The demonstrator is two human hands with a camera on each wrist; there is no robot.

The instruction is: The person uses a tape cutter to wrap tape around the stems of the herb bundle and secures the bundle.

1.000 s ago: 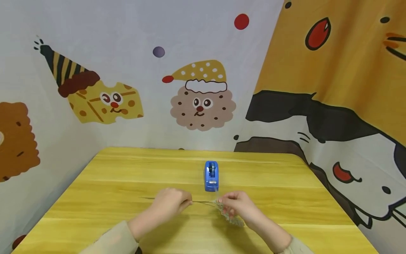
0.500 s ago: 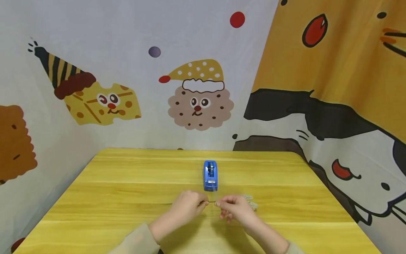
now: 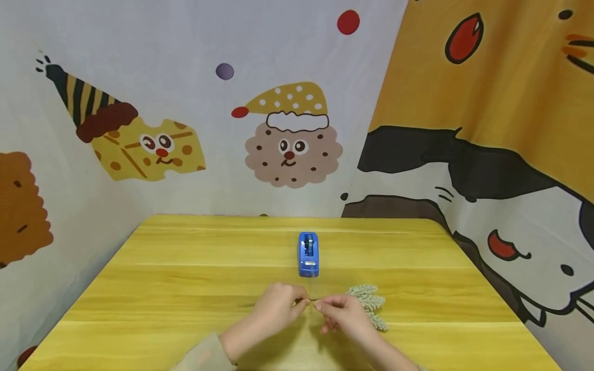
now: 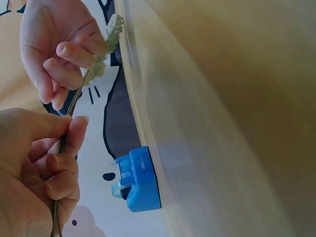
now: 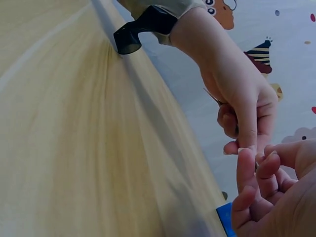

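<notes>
Since a second earlier, the person's left hand [image 3: 280, 306] had moved right, closer to the right hand [image 3: 344, 313], and the pale green, bushy sprig with thin brown stems [image 3: 366, 298] had shifted so that its heads fanned out on the right hand's far right side. It was held above the near part of the yellow wood-grain table [image 3: 185, 252], its stems running left through both hands. The left hand was grasping the stems, with thumb and forefinger pinched and the other fingers curled round them. The right hand was pinching the stem just beside the left fingertips, its remaining fingers loosely bent. Beyond the hands, on the table, stood a glossy blue plastic tape dispenser [image 3: 308, 255], from which a faint clear strip reached nearer. At the far side hung a white cloth backdrop [image 3: 176, 46] printed with cartoon food, orange towards the right
</notes>
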